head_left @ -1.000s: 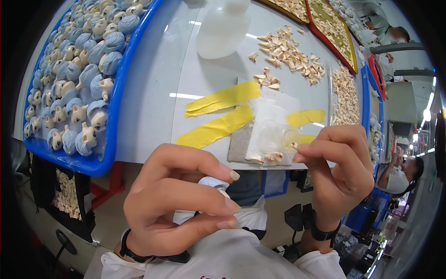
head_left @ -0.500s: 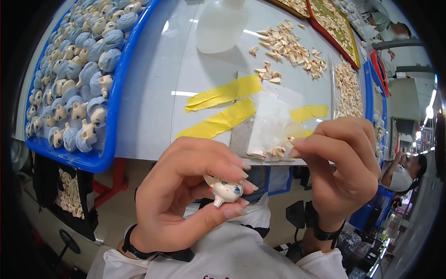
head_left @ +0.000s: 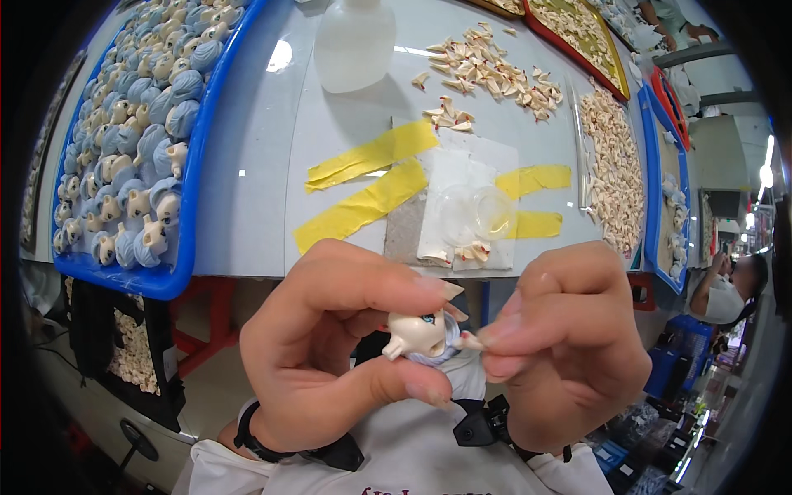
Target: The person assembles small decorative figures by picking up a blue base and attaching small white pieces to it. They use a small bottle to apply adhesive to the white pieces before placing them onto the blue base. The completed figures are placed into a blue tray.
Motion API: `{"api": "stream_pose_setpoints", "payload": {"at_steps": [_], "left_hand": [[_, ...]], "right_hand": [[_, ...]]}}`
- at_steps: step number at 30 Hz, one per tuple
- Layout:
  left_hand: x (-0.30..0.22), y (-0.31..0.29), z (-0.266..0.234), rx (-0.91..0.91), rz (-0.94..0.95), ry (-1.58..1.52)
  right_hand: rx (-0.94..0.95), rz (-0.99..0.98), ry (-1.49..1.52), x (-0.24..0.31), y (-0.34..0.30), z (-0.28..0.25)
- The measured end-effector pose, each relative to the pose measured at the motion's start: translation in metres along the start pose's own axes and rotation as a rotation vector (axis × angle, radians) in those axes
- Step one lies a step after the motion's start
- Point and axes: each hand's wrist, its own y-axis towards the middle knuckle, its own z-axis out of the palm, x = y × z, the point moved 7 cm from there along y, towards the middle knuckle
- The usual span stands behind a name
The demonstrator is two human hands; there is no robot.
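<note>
My left hand [head_left: 346, 338] is closed round a small doll head [head_left: 417, 332] with a cream face, a painted blue eye and pale blue hair, held tilted with its neck peg toward the lower left. Between the thumb and fingertips of my right hand [head_left: 569, 338] is a small cream pointed piece [head_left: 469, 341] with a red spot. That piece is right beside the hair side of the head; whether the two touch I cannot tell. Beyond my hands, shallow clear round dishes [head_left: 492, 212] and a few more pointed pieces [head_left: 473, 252] rest on a white sheet [head_left: 441, 223].
A blue tray [head_left: 194, 190] of blue-haired doll heads stands at the left. Yellow tape strips [head_left: 363, 206] lie on the table. A translucent bottle [head_left: 355, 49] stands at the back, with loose pointed pieces [head_left: 495, 74] right of it. Another person [head_left: 730, 285] sits at the far right.
My right hand has come from above the white sheet toward the left hand, bringing the pointed piece to the head. The left hand has turned the head, so its blue hair now faces right.
</note>
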Motion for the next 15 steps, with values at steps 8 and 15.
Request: {"api": "stream_pose_setpoints", "payload": {"at_steps": [8,15], "left_hand": [[-0.002,-0.011,-0.009,0.029,0.044,0.152],[-0.008,-0.01,-0.002,0.053,0.128,0.286]], "right_hand": [[0.007,-0.127,-0.158,0.009,-0.004,0.001],[0.064,-0.099,-0.078,0.001,-0.004,-0.006]]}}
